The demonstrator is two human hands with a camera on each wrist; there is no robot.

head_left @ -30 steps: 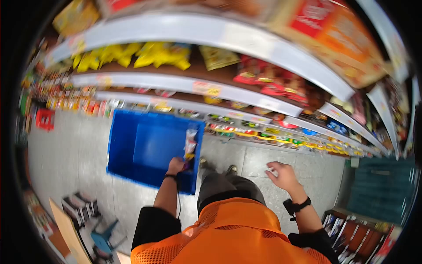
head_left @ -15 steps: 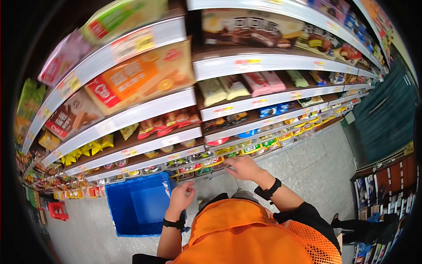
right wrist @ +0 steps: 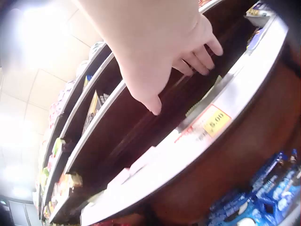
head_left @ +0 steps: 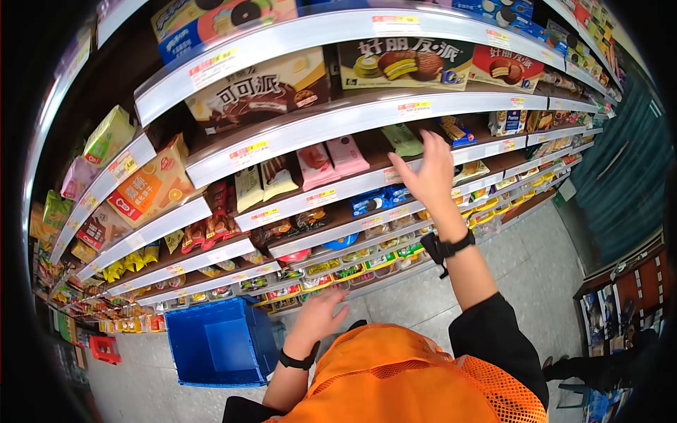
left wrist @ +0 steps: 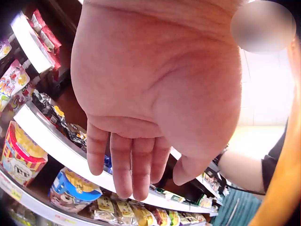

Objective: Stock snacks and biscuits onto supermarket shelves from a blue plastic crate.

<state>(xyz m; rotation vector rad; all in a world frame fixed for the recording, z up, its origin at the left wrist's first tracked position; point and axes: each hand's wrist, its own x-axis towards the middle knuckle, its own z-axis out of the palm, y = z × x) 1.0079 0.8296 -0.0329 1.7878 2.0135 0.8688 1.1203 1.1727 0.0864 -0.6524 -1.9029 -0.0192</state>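
My right hand reaches over the middle shelf, its thumb and fingers spread around nothing. Nearest to it lies a green snack packet, just behind the gap between thumb and fingers. In the right wrist view, only the edge of the green packet shows behind the shelf lip, below the fingertips. Pink packets lie to the left on the same shelf. My left hand hangs low in front of the bottom rows, holding nothing. Its palm and extended fingers fill much of the left wrist view.
A blue crate stands on the floor at left, by the shelves. Boxed pies fill the shelf above; blue packets lie on the one below. A red stool stands farther left. At right is a dark green curtain.
The left hand has come out of the blue crate, leaving packets there. The right hand has risen and reached forward to the middle shelf. The view has swung right along the shelves.
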